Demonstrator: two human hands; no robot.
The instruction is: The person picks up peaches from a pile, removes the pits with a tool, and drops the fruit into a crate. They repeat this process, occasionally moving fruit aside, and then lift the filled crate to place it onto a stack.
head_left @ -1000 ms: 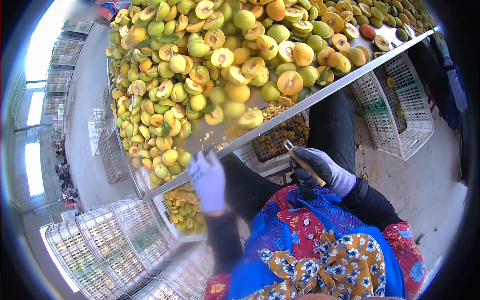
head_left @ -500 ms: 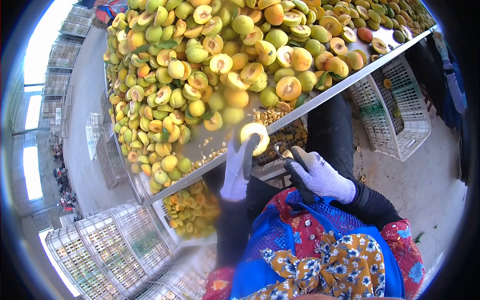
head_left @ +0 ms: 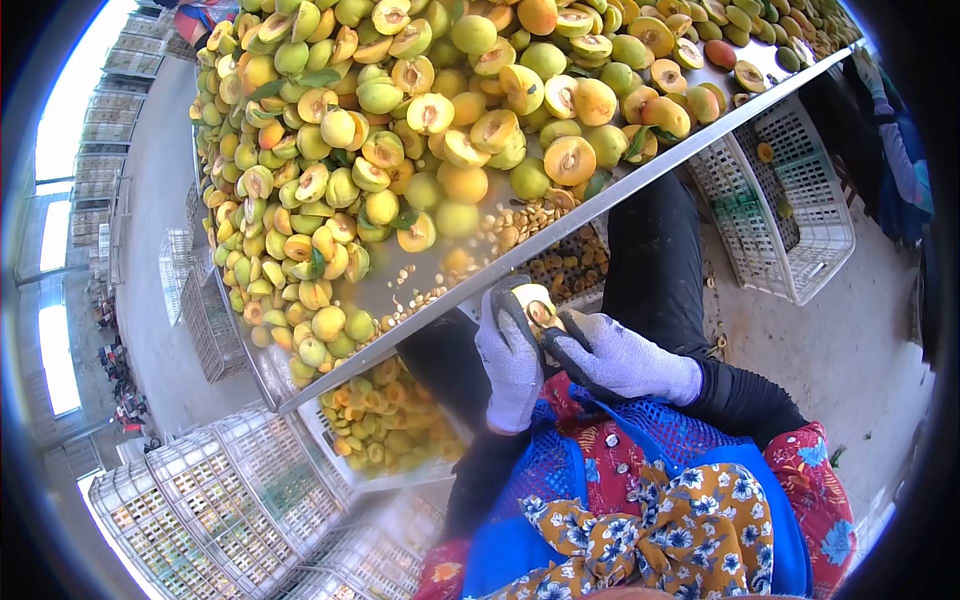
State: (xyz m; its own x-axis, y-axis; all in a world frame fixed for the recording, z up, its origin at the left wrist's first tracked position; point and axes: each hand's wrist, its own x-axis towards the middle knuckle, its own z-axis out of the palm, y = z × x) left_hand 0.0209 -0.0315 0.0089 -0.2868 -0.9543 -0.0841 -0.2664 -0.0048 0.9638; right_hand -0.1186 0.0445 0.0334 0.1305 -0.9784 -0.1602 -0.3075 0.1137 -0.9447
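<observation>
My left hand (head_left: pixel 508 360), in a grey glove with dark fingers, grips a halved fruit (head_left: pixel 538 304) whose cut face and brown pit show. My right hand (head_left: pixel 630 360), gloved the same way, is closed at the fruit's lower right side; what its fingers hold is hidden. Both hands meet just below the metal edge of the table (head_left: pixel 480 280). Many halved and whole yellow-green fruits (head_left: pixel 380 150) are heaped on the table, with loose pits (head_left: pixel 520 225) near its edge.
Below the table, one crate holds fruit pieces (head_left: pixel 385 415) and another holds pits and scraps (head_left: pixel 570 268). A white crate (head_left: pixel 770 200) stands at the right, and stacked crates (head_left: pixel 230 490) at the lower left. A co-worker's arm (head_left: pixel 895 150) shows at the far right.
My left hand has come down from the table edge with the fruit and now meets my right hand. The fruit's cut face with its pit has come into view.
</observation>
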